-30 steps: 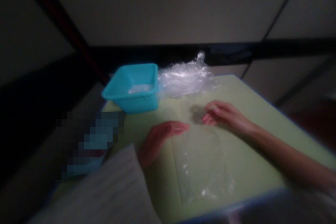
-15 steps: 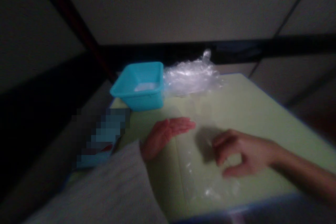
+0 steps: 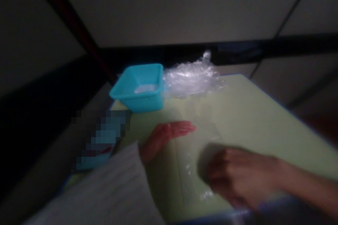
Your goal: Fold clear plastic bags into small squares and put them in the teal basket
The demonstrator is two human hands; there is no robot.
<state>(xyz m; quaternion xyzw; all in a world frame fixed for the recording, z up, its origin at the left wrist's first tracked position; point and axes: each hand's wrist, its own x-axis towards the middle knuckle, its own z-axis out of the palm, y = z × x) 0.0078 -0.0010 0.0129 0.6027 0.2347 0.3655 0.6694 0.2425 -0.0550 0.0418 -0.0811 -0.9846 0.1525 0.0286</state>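
My left hand (image 3: 165,139) lies flat, fingers (image 3: 182,129) straight and together, palm pressing the left edge of a clear plastic bag (image 3: 196,154) spread on the pale green table (image 3: 253,112). My right hand (image 3: 237,177) sits on the bag's near end, fingers curled under; the picture is too blurred for me to tell whether they pinch the film. The bag lies flat between both hands, near the table's front edge. Farther back: a turquoise plastic tub (image 3: 141,88) at the left corner, with a heap of crumpled clear plastic bags (image 3: 191,75) just beside it on its right. Grey sleeve (image 3: 105,190) covers my left forearm.
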